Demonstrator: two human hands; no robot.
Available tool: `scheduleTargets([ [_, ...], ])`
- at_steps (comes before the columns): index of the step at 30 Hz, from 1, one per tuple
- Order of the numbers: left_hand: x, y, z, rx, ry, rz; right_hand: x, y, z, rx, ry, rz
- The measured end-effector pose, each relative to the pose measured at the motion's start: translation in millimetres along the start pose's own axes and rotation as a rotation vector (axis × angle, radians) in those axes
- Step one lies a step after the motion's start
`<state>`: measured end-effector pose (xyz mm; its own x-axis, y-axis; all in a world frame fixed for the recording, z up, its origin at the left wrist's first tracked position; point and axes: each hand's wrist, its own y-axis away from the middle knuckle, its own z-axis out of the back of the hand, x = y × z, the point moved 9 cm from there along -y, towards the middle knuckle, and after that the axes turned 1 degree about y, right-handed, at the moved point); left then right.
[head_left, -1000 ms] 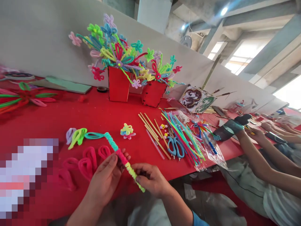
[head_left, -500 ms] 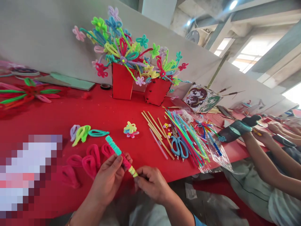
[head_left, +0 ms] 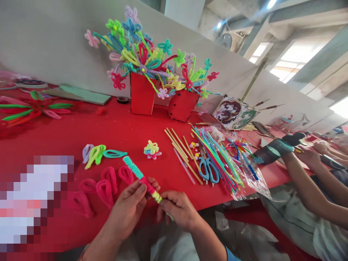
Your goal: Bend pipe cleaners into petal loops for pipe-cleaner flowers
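Note:
A stick wrapped in coiled pipe cleaner [head_left: 138,175], teal at the far end, pink in the middle and yellow-green near me, slants over the red table [head_left: 114,130]. My left hand [head_left: 129,208] pinches its pink part. My right hand [head_left: 178,210] is closed round the yellow-green end, which is mostly hidden in my fingers. Pink pipe-cleaner loops [head_left: 104,186] lie just left of my left hand. Purple, green and teal loops [head_left: 99,154] lie beyond them. A small pipe-cleaner flower [head_left: 151,149] sits further back.
Two red pots of pipe-cleaner flowers [head_left: 152,72] stand at the back wall. Wooden sticks [head_left: 181,150], blue scissors [head_left: 208,170] and a bundle of pipe cleaners [head_left: 217,157] lie to the right. Another person's arm [head_left: 310,185] holds a glue gun [head_left: 274,150] at the right.
My right hand has slid up the stick and now covers most of the yellow-green end. The wrapped stick has come away from the teal loop on the table.

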<state>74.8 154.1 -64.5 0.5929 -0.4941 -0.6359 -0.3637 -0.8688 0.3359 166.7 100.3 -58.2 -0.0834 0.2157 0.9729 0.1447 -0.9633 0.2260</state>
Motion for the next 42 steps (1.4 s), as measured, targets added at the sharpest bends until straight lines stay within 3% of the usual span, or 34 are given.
scheduleTargets([
  [7,-3,-3,1.0,0.014,-0.033,-0.065,0,-2,5,-0.053,-0.056,0.006],
  [18,-8,-3,2.7,-0.043,-0.105,-0.139,2,-2,7,0.008,-0.166,0.006],
  [23,-6,-1,4.3,-0.029,-0.162,-0.169,-4,-1,7,0.048,-0.319,0.002],
  [30,-7,1,6.6,-0.031,-0.236,-0.212,-11,-3,29,-0.132,-0.567,0.020],
  [35,-14,3,-1.1,0.007,-0.268,-0.275,-11,-4,29,-0.130,-0.572,0.041],
  [38,-11,3,-4.8,0.042,-0.265,-0.242,-10,-4,26,-0.109,-0.540,0.037],
  [42,-9,1,1.6,-0.006,-0.138,-0.221,-6,-3,13,-0.028,-0.395,0.006],
])
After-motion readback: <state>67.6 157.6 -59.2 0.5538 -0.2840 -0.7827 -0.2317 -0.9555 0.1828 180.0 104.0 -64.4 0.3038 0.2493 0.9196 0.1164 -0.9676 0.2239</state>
